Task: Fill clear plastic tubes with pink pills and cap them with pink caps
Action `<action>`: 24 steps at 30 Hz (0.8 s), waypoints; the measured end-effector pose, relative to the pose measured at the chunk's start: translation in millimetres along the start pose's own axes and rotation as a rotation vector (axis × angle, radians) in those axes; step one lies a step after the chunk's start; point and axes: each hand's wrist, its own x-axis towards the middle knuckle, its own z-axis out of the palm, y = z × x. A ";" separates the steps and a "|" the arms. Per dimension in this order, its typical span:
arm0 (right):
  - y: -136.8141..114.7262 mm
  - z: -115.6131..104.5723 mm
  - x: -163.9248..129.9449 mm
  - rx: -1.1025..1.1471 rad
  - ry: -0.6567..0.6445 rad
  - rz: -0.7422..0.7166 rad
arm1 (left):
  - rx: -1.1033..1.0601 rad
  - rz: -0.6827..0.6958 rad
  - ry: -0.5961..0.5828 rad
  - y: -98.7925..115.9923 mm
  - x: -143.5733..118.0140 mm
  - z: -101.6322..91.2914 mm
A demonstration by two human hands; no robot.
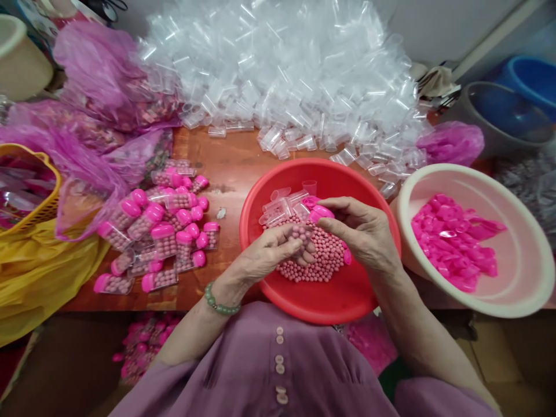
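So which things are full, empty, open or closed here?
left hand: holds a filled tube
right hand: pinches a pink cap
red bowl: partly filled with pink beads
finished tubes: filled, capped, piled
clear tubes: empty, uncapped, heaped
cream bowl: holds loose pink caps

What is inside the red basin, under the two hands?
The red basin holds a heap of small pink balls and a few clear tubes. The left hand holds a filled tube; the right hand holds a pink cap. Both hands cover part of the heap.
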 end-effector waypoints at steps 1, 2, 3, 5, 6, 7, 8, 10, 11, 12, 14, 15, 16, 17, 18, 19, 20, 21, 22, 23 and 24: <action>0.0 0.1 0.3 -0.013 -0.019 -0.022 | 0.056 0.016 0.007 -0.5 0.7 0.7; 0.3 0.2 0.7 -0.024 -0.034 -0.045 | 0.111 0.029 0.012 -0.6 1.4 1.3; 0.9 0.4 1.0 -0.035 -0.043 -0.067 | 0.160 0.037 0.017 -0.2 2.2 1.6; 2.3 1.3 2.0 -0.057 -0.052 -0.100 | 0.227 0.049 0.035 1.3 3.6 1.8; 2.9 2.0 2.5 -0.068 -0.057 -0.109 | 0.248 0.054 0.044 2.1 4.1 1.7; 3.4 2.7 3.0 -0.077 -0.062 -0.115 | 0.264 0.057 0.049 3.0 4.4 1.4; 3.8 3.3 3.5 -0.084 -0.065 -0.122 | 0.277 0.056 0.049 3.7 4.5 0.9; 4.5 2.8 3.9 -0.101 -0.069 -0.146 | 0.286 0.048 0.049 4.6 4.5 0.0; 4.9 1.4 3.7 -0.114 -0.071 -0.160 | 0.276 0.046 0.060 4.6 4.4 -0.6; 5.2 -1.0 3.2 -0.132 -0.077 -0.175 | 0.258 0.044 0.074 4.5 4.3 -1.1; 5.6 -8.0 1.7 -0.191 -0.098 -0.200 | 0.213 0.043 0.099 3.6 4.4 -2.4; 5.6 -12.2 0.8 -0.228 -0.114 -0.210 | 0.195 0.046 0.107 3.0 4.6 -3.1; 5.4 -16.1 0.0 -0.262 -0.130 -0.218 | 0.180 0.052 0.114 2.4 4.9 -3.8; 5.1 -19.4 -0.7 -0.289 -0.142 -0.223 | 0.169 0.058 0.121 2.0 5.2 -4.6; 4.8 -21.5 -1.1 -0.304 -0.145 -0.223 | 0.158 0.063 0.128 1.6 5.5 -5.3; 4.5 -22.2 -1.1 -0.304 -0.138 -0.220 | 0.146 0.065 0.134 1.4 5.8 -6.1; 4.4 -21.4 -0.8 -0.290 -0.122 -0.215 | 0.134 0.059 0.130 1.5 6.0 -6.8; 4.6 -19.3 -0.2 -0.269 -0.100 -0.210 | 0.122 0.047 0.117 1.7 6.0 -7.3; 5.0 -16.3 0.7 -0.253 -0.077 -0.210 | 0.113 0.034 0.100 2.1 5.9 -7.7; 5.4 -12.9 1.7 -0.247 -0.067 -0.219 | 0.109 0.025 0.081 2.5 5.6 -7.8; 5.8 -9.7 2.8 -0.258 -0.069 -0.238 | 0.109 0.022 0.069 3.0 5.3 -7.6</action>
